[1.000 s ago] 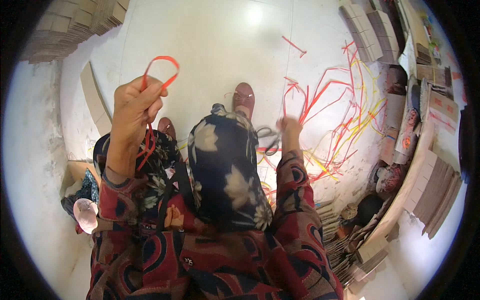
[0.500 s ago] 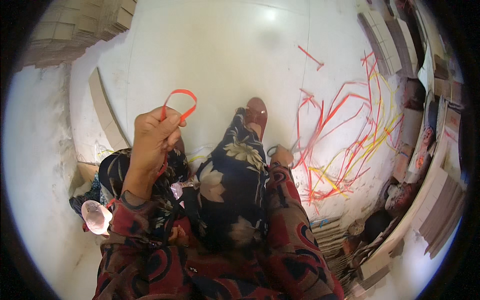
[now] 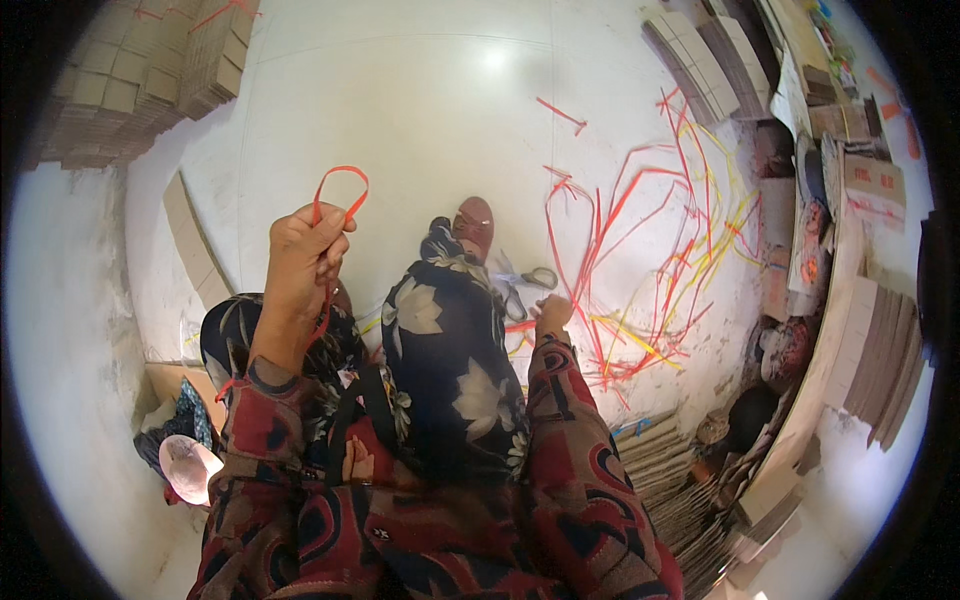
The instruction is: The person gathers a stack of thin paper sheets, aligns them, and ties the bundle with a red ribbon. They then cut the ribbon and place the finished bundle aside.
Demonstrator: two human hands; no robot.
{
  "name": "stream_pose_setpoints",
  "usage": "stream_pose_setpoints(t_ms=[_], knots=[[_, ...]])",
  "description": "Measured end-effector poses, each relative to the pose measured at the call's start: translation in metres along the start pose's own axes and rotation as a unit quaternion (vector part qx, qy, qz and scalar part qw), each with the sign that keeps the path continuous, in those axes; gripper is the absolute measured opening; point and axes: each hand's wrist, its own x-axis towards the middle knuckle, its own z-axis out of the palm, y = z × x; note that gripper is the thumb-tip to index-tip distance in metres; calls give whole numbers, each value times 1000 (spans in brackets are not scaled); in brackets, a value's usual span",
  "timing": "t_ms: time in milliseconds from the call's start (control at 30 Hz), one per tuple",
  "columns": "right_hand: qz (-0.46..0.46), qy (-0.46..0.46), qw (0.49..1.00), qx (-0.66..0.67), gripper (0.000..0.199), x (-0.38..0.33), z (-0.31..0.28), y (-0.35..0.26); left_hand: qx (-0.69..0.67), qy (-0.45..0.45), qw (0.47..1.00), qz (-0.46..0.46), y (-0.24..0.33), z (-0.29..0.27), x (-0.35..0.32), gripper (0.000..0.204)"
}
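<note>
Floor (image 3: pixel 420 110): pale, glossy. Left hand (image 3: pixel 305 255) pinches red strip loop (image 3: pixel 340 190). Right hand (image 3: pixel 553 313), grip unclear, touches floor beside scissors (image 3: pixel 525 280); loose red-yellow strips (image 3: pixel 650 260) beyond scissors.

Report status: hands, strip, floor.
Left hand raised, pinching looped red strip. Right hand down at loose red and yellow strips on floor. Scissors beside it.

Bright, even light fills my view; a glare spot shines on the glossy white tiled floor (image 3: pixel 490 60). Fisheye bends edges, the rim goes black, corners blur.
</note>
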Motion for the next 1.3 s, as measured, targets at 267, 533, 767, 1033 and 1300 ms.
stream_pose_setpoints(t_ms=[267, 533, 767, 1033, 1300], knots=[[-222, 28, 973, -54, 15, 1, -19, -63, 10, -7, 1000, -26, -10, 2, 3, 21], [-141, -42, 962, -228, 11, -3, -9, -48, 38, -7, 999, -13, -12, -5, 12, 21], [-7, 57, 998, -19, 15, -20, -101, 25, 28, -28, 999, 5, 1, 17, 7, 22], [-56, -132, 727, 672, 38, -48, -260, -143, -42, -77, 995, 41, 21, 52, -32, 19], [-109, -355, 533, 761, 62, -136, -325, -196, 14, -115, 985, 131, 70, 79, -87, 19]])
